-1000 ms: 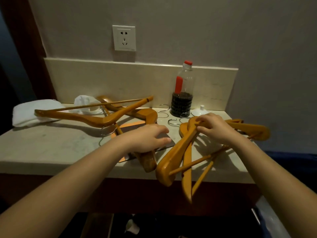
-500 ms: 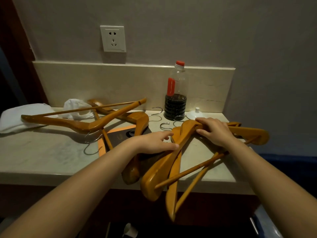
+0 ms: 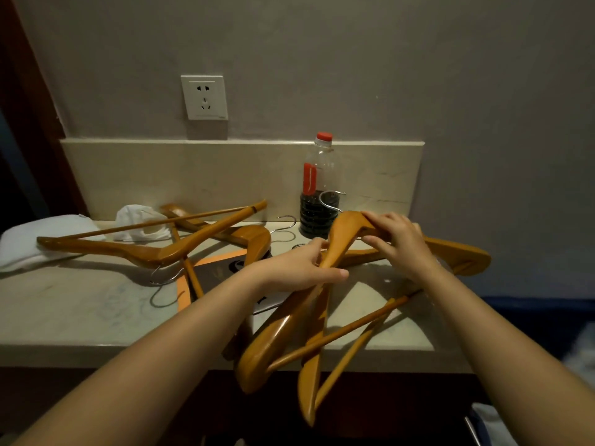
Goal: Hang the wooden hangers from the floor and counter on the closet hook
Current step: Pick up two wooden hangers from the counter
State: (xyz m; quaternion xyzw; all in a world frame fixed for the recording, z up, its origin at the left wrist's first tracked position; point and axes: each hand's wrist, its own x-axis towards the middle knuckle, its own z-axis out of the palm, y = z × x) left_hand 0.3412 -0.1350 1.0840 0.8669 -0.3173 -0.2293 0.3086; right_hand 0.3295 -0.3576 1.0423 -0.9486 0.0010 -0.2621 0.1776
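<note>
Two stacked wooden hangers lie at the right of the pale counter, their lower arms jutting over its front edge. My right hand grips them at the top bend, lifted a little, with a metal hook sticking up behind. My left hand closes on the left arm of the same pair. Further wooden hangers lie crossed at the counter's left, one resting on a dark orange-edged card. The closet hook is out of sight.
A bottle with dark liquid and a red cap stands by the backsplash just behind the held hangers. White cloth and a white mask lie at far left. A wall socket sits above. Dark floor lies below the counter edge.
My left hand moved right from the middle hanger onto the stacked pair. The pair's top end has been raised off the counter and its hook now stands up in front of the bottle.
</note>
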